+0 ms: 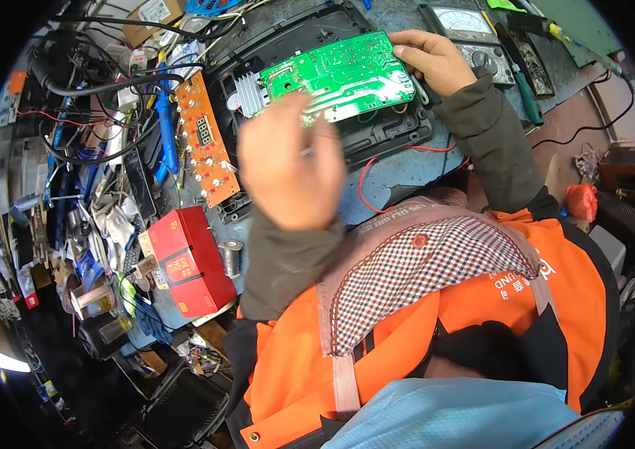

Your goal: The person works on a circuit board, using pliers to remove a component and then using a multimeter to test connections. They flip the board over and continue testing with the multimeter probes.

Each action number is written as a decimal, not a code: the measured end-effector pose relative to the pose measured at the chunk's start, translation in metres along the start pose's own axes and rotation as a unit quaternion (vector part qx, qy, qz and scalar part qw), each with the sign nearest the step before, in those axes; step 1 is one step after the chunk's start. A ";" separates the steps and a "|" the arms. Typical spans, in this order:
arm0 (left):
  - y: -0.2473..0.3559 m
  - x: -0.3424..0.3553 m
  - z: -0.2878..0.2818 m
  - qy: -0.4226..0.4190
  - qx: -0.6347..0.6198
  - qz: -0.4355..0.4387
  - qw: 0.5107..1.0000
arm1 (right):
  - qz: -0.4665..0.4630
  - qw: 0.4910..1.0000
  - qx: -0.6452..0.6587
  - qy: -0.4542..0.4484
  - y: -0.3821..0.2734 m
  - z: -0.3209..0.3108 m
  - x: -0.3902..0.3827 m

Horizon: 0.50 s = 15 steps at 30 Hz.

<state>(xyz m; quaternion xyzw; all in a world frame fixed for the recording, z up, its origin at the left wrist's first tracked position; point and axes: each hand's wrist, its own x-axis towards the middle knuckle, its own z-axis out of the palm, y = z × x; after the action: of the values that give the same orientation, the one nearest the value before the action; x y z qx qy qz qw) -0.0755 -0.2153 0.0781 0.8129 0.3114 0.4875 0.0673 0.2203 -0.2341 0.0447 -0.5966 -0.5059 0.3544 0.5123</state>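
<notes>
A green circuit board, solder side up, lies tilted over a black plastic housing. My right hand pinches the board's far right corner between thumb and fingers. Over the board's near left part, my left hand is smeared by motion, so I cannot make out its fingers or whether it holds anything. A finned metal heatsink shows at the board's left end. Left of the housing is an orange circuit board with a small digit display.
An analog multimeter and a green-handled tool are at the right. A red box and a solder spool stand near left. Tools and cables, including a blue-handled tool, crowd the left. A red wire crosses the near bench.
</notes>
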 end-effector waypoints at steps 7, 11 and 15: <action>-0.099 0.019 -0.012 -0.117 0.055 -0.224 0.966 | -0.047 0.998 0.022 -0.019 0.003 -0.007 -0.009; -0.103 0.001 -0.003 -0.123 -0.142 -0.277 0.942 | -0.051 0.997 0.058 -0.021 0.000 -0.016 -0.021; -0.089 0.011 -0.020 -0.104 -0.321 -0.352 0.873 | -0.077 0.995 0.059 -0.005 -0.006 -0.018 -0.028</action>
<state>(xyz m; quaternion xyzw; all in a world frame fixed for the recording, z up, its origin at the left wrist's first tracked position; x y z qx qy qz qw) -0.1274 -0.1420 0.0601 0.6294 0.3943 0.4171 0.5238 0.2289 -0.2656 0.0515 -0.5224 -0.5312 0.3465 0.5700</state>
